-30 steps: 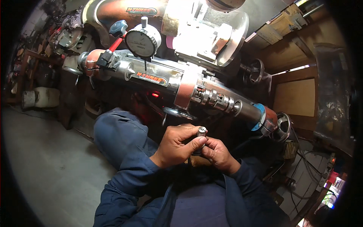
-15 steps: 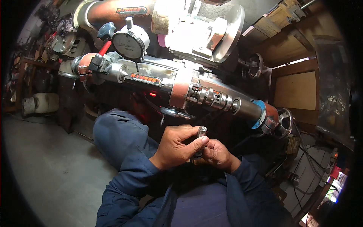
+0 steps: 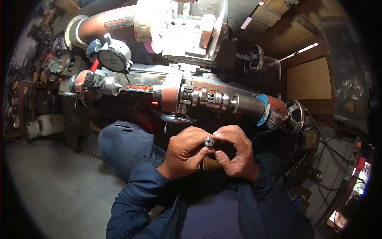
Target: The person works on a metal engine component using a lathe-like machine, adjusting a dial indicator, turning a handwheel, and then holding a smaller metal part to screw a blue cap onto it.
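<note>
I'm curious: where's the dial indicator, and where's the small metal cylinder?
Dial indicator (image 3: 112, 59): head view, on its round face.
Small metal cylinder (image 3: 208, 141): head view, on its round end facing the camera.

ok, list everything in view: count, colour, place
Metal cylinder: 1, silver, lower centre
Machine: 1, red and grey, upper centre
Lobed shaft: 1, silver, on machine
Dial gauge: 1, grey, upper left
Wheel: 1, pink, upper centre
Handwheels: at least 3, metallic, centre and right
Container: 1, cream, far left
Wooden panel: 1, brown, right
Clutter: uncountable, mostly dark, outer edges
Sleeves: 2, navy, bottom
Left hand: 1, bare, holding cylinder
Right hand: 1, bare, beside cylinder
</note>
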### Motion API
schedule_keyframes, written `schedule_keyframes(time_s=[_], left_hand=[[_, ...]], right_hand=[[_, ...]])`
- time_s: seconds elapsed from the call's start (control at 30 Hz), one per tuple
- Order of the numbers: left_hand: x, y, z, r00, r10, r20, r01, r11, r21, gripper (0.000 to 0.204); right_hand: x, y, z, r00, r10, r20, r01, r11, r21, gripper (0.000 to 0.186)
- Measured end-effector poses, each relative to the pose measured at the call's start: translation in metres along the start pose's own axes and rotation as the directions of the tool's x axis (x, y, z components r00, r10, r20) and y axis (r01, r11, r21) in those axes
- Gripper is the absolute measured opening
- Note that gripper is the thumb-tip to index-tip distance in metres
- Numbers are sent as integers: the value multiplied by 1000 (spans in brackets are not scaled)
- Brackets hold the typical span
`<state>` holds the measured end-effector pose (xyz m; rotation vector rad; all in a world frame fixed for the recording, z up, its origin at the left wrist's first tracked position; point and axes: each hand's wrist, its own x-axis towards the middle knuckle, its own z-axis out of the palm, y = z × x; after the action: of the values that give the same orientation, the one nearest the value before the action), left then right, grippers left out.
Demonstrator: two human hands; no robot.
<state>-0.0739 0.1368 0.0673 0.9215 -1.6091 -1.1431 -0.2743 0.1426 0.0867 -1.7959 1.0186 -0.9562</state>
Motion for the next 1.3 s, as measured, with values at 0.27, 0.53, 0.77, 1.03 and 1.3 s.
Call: schedule_keyframes(time_s=[0.27, 0.53, 0.77, 1.03, 1.3], left_hand=[[2, 4, 7, 999, -17, 35, 17, 1000, 3, 24], [-4, 1, 10, 974, -204, 102, 217, 965, -144, 20], [-5, 3, 4, 969, -218, 117, 234, 960, -153, 18], [-2, 4, -6, 775, -396, 493, 568, 778, -267, 43], [-8, -4, 20, 706, -306, 638, 606, 728, -321, 51]], right_hand=[[-3, 0, -3, 986, -155, -60, 152, 988, -39, 33], [-6, -6, -3, 998, 25, -65, -23, 999, 28, 32], [1, -3, -1, 999, -26, -45, 27, 999, 25, 25], [-4, 8, -8, 996, 40, 77, -64, 938, 342, 9], [-49, 4, -22, 997, -12, 79, -17, 936, 352, 16]])
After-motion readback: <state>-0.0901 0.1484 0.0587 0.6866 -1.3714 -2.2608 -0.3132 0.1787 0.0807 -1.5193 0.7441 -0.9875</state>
